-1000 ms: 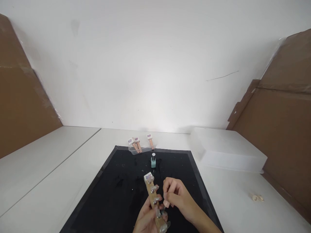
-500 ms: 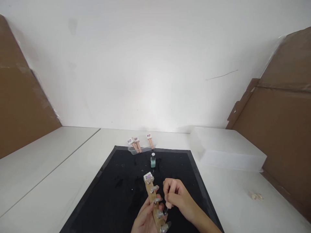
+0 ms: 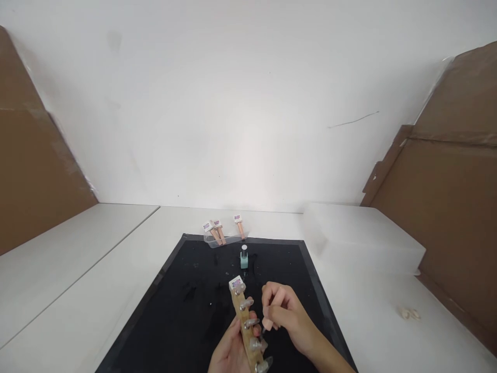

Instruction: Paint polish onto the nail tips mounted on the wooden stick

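Observation:
My left hand (image 3: pixel 229 352) is closed around a wooden stick (image 3: pixel 247 343) with a white printed end block. Several clear false nails (image 3: pixel 251 322) on small metal mounts stick out along its right side. In my right hand (image 3: pixel 291 317), a pale pink brush handle (image 3: pixel 267 324) is pinched between thumb and fingers, its dark tip pointing down. The tip is close to the second-lowest false nail; whether they touch, I cannot tell. A mint-green nail polish bottle (image 3: pixel 244 260) with a dark, white-topped cap stands upright beyond the stick.
A black mat (image 3: pixel 174 305) lies under the hands. At its far edge, a clear tray (image 3: pixel 229 240) holds three pink sticks with white printed blocks. A white box (image 3: pixel 368 243) stands at right, two small beige rings (image 3: pixel 409 313) before it. Cardboard panels (image 3: pixel 438 207) flank both sides.
My right hand has shifted slightly upward, and the brush tip has risen a little from the second-lowest false nail. My left hand keeps the stick almost in place.

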